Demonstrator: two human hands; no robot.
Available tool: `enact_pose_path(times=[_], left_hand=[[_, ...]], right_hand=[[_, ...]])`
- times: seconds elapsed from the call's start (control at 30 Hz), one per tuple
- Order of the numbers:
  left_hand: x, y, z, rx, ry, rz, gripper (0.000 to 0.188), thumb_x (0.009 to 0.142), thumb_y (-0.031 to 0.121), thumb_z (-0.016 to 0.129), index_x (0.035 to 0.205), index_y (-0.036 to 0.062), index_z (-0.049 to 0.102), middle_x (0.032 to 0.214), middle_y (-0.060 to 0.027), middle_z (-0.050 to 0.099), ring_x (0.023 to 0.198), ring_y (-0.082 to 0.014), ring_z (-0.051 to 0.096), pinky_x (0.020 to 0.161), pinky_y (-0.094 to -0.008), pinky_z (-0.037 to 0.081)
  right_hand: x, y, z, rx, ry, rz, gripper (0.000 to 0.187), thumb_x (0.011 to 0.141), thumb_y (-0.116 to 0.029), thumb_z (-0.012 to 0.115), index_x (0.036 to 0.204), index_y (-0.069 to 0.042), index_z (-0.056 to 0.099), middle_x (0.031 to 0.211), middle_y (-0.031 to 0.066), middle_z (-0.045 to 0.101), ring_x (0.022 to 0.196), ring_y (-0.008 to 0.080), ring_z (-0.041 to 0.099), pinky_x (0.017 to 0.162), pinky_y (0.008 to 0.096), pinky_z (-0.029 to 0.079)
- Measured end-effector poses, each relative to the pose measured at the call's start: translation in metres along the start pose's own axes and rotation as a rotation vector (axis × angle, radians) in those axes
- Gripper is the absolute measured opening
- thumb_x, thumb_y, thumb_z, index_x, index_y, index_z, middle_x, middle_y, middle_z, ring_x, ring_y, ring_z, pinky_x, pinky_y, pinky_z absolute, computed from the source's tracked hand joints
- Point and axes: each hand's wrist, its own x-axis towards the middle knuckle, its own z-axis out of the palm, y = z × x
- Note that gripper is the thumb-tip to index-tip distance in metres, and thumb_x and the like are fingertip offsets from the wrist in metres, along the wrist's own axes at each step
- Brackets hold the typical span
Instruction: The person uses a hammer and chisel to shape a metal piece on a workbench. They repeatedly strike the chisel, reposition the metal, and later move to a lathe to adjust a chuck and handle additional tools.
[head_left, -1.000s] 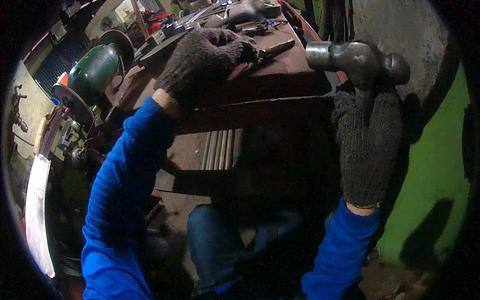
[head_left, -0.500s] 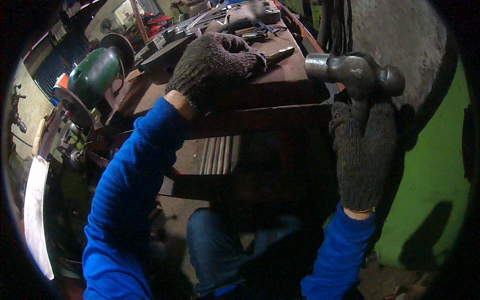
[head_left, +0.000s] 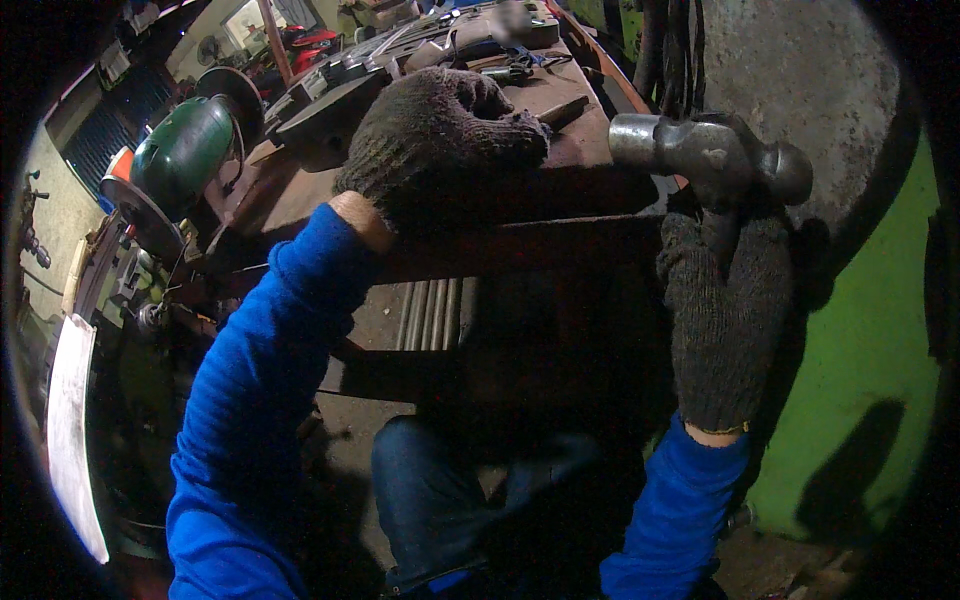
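My left hand [head_left: 445, 140], in a dark knitted glove, is closed above the near edge of the workbench. What its fingers hold is hidden by the glove. Just past its fingertips a short, flat, dark piece [head_left: 564, 112] sticks out to the right; whether the fingers grip it I cannot tell. My right hand [head_left: 730, 310], gloved alike, is wrapped round the handle of a ball-peen hammer [head_left: 705, 150]. The steel head is uppermost, its flat face to the left and its rounded peen to the right.
A green bench grinder [head_left: 185, 155] stands left of the workbench [head_left: 590, 150]. Several tools crowd the bench's far part. A grey metal surface [head_left: 800, 70] and a green panel [head_left: 860, 350] rise at right. Several metal rods [head_left: 430, 315] show below the bench.
My left hand has shifted slightly right, covering more of the flat piece, which looks darker now. The hammer and my right hand have hardly moved.
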Motion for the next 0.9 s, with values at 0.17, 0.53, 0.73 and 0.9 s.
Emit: enact_pose_path(times=[0.17, 0.53, 0.73, 0.9], left_hand=[[0.001, -0.002, 0.004, 0.152, 0.082, 0.079, 0.034, 0.099, 0.037, 0.082, 0.101, 0.0035, 0.088, 0.088, -0.0106, 0.083, 0.073, -0.0139, 0.073, 0.070, -0.0348, 0.060], [0.012, -0.042, 0.000, 0.490, 0.277, 0.475, 0.019, 0.103, 0.022, 0.072, 0.107, 0.0047, 0.080, 0.095, -0.0195, 0.079, 0.085, -0.0345, 0.078, 0.076, -0.0462, 0.062], [0.010, -0.050, -0.003, 0.559, 0.256, 0.582, 0.031, 0.089, 0.007, 0.086, 0.120, 0.0078, 0.080, 0.113, -0.0147, 0.081, 0.097, -0.0321, 0.079, 0.085, -0.0396, 0.064], [0.001, -0.036, 0.001, 0.111, 0.105, 0.206, 0.025, 0.093, 0.009, 0.082, 0.118, 0.0080, 0.082, 0.108, -0.0110, 0.082, 0.094, -0.0272, 0.078, 0.086, -0.0383, 0.063]], right_hand=[[0.003, -0.006, -0.004, 0.146, -0.051, 0.166, 0.058, 0.103, -0.030, 0.080, 0.147, 0.005, 0.063, 0.143, 0.0323, 0.066, 0.132, 0.0472, 0.064, 0.120, 0.0560, 0.046], [0.005, -0.006, -0.006, 0.048, 0.009, 0.074, 0.041, 0.108, -0.019, 0.074, 0.141, 0.004, 0.067, 0.127, 0.0252, 0.071, 0.112, 0.0371, 0.069, 0.103, 0.0499, 0.053], [0.004, -0.002, -0.001, -0.052, 0.044, -0.015, 0.031, 0.111, -0.024, 0.072, 0.126, 0.003, 0.069, 0.105, 0.0199, 0.072, 0.087, 0.0322, 0.068, 0.081, 0.0470, 0.053], [0.023, -0.027, -0.030, 0.054, -0.212, 0.327, 0.040, 0.106, -0.038, 0.075, 0.127, -0.004, 0.075, 0.120, 0.0245, 0.076, 0.112, 0.0478, 0.071, 0.111, 0.0552, 0.051]])
